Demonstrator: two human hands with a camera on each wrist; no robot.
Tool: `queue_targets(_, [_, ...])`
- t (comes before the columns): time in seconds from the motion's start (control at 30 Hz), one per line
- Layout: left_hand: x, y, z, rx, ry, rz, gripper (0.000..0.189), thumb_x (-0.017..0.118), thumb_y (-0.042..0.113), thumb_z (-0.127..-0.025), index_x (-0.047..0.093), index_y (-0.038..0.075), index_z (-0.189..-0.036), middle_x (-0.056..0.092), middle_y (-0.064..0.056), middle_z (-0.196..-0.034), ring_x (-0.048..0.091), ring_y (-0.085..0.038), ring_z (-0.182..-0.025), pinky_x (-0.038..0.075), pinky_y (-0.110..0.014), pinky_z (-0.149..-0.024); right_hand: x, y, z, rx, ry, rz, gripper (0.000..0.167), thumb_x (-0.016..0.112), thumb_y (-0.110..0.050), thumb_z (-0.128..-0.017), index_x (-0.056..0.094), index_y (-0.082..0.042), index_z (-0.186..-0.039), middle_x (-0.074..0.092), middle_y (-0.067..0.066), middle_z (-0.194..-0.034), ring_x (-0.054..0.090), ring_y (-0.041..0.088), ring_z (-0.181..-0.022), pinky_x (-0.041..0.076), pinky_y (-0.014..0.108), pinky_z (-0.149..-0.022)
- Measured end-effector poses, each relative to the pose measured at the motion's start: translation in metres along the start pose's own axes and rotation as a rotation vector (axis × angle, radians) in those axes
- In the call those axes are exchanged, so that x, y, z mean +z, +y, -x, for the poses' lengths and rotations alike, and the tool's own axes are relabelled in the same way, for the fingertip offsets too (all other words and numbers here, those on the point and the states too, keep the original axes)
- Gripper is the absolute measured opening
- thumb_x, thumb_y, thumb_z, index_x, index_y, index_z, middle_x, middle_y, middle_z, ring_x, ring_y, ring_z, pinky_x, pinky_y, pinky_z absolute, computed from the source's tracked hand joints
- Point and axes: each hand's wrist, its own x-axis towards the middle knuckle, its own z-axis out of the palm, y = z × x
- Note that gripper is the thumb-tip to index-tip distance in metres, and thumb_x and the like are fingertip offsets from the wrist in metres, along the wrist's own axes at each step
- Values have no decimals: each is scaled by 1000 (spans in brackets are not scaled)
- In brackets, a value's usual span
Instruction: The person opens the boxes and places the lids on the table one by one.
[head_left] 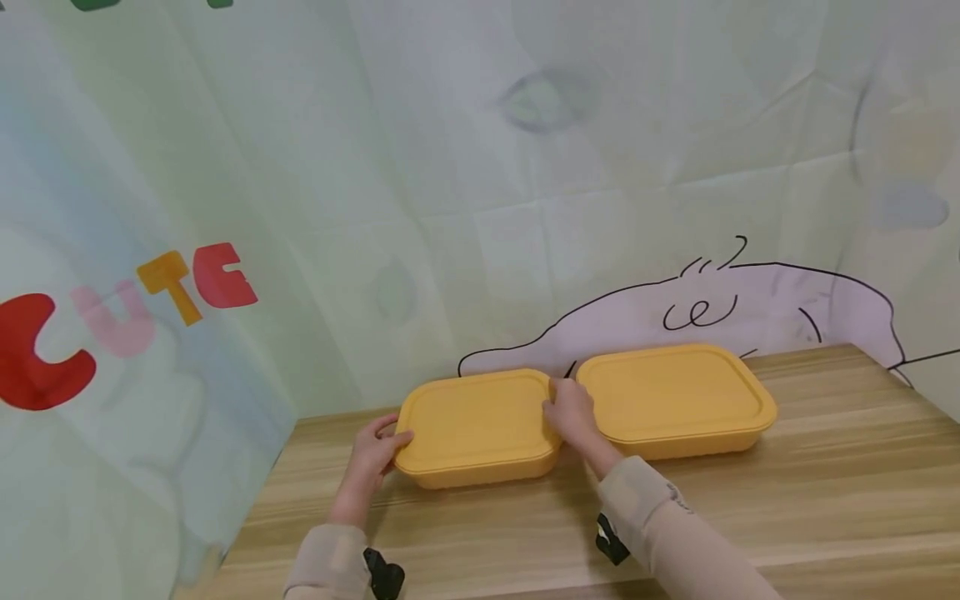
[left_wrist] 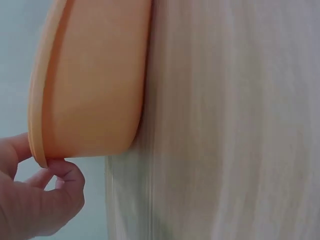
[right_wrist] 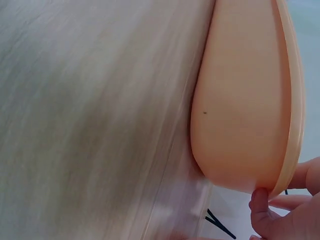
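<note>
We can read one word here, "CUTE", printed in big rounded letters on the pale backdrop cloth [head_left: 225, 167] at the left of the head view: a red C, a faded pink U, an orange T and a red E, climbing up to the right. Nothing else legible comes up for us, and both wrist views show no lettering at all.

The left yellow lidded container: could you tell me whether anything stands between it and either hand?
Nothing visible does. The left hand holds the left yellow lidded container at its left rim, and the right hand holds its right rim, beside the second yellow container.
</note>
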Motion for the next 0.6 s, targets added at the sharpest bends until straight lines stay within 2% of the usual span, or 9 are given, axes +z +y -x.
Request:
queue_targets(0.07, [0,3,3,-20,4,-22,50,63,-1,-84,43,-8,-129,57,-11,-90,58,-8,-60,49,-19,-52,-1,-1,0,12,-27,-6,9,64,3,-78,64,6,-86,62,16,-78,58,32,-75,46,47,-66])
queue_targets(0.13, [-1,4,5,-25,-5,-27,48,61,-3,-85,42,-8,-128,57,-9,-87,57,-7,-59,50,-19,-51,-2,-1,-1,16,-49,-6,4,64,2,-77,62,4,-80,59,13,-73,53,26,-69,44,42,-62])
queue_targets(0.23, [-4,4,9,-32,-30,-27,47,60,-5,-85,40,-9,-127,57,-7,-85,58,-8,-59,51,-21,-51,-3,-2,0,32,-85,-11,7,65,3,-77,59,4,-77,56,12,-71,46,23,-65,41,39,-59])
queue_targets(0.27, [-5,4,10,-34,-38,-33,46,60,-5,-86,40,-9,-127,57,-8,-85,58,-8,-59,51,-21,-51,-4,-2,1,36,-94,-14,6,65,3,-77,61,4,-80,59,14,-75,49,24,-67,43,39,-61])
queue_targets(0.33, [-6,3,12,-36,-44,-51,46,60,-5,-85,40,-9,-127,57,-10,-86,58,-9,-60,52,-22,-52,-5,-2,2,56,-119,-32,19,65,3,-77,64,8,-95,64,20,-90,58,29,-80,47,44,-70])
queue_targets(0.43, [-8,3,16,-26,-53,-73,46,60,-6,-85,40,-10,-126,56,-13,-89,59,-11,-61,53,-24,-53,-8,-2,5,76,-156,-57,39,63,2,-78,58,12,-116,60,26,-113,57,38,-103,46,51,-84])
queue_targets(0.53, [-8,3,18,-17,-56,-68,46,61,-6,-84,41,-10,-125,55,-13,-87,58,-12,-61,53,-24,-53,-10,-1,8,67,-167,-73,43,63,2,-79,54,13,-119,58,27,-117,55,40,-107,46,51,-86])
queue_targets(0.6, [-8,4,19,-10,-67,-61,46,61,-6,-84,40,-10,-125,54,-12,-86,58,-12,-62,53,-24,-53,-10,1,10,44,-159,-90,37,64,2,-78,59,11,-114,63,24,-104,59,36,-97,48,47,-79])
